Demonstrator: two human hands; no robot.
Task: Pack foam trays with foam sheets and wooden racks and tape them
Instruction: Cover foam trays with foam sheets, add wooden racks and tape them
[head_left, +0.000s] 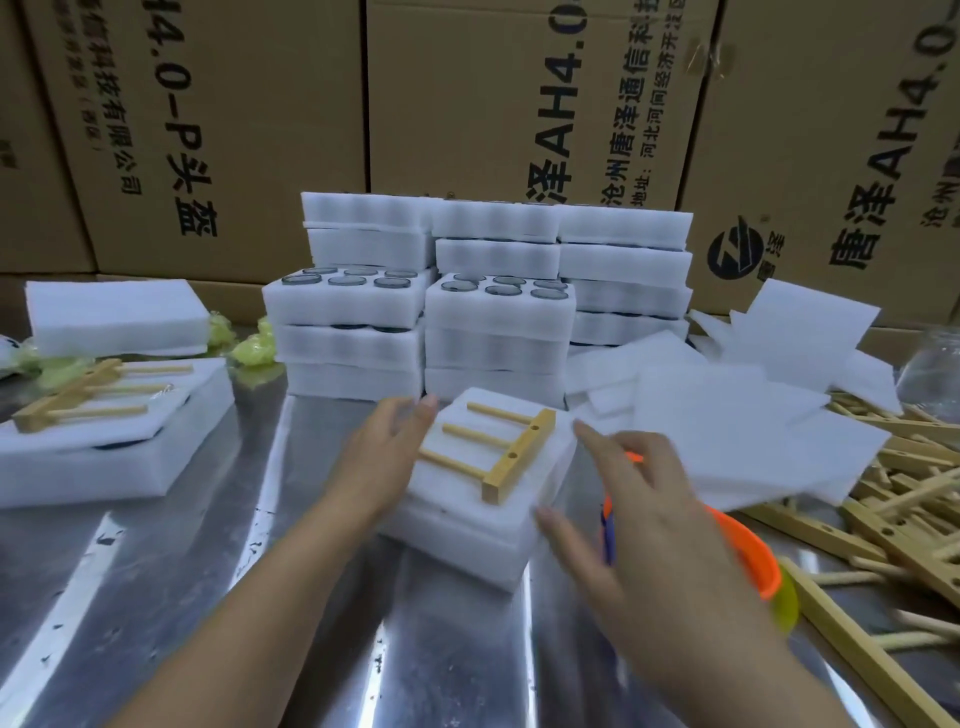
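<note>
A white foam tray sits on the metal table in front of me, covered by a foam sheet. A wooden rack with three dowels lies on top of the sheet. My left hand rests against the tray's left side, fingers apart. My right hand hovers just right of the tray, fingers spread, holding nothing. An orange tape dispenser lies behind my right hand, partly hidden by it.
A second tray with a rack on top sits at the left. Stacked foam trays holding glass jars stand behind. Loose foam sheets and a pile of wooden racks lie at the right. Cardboard boxes wall the back.
</note>
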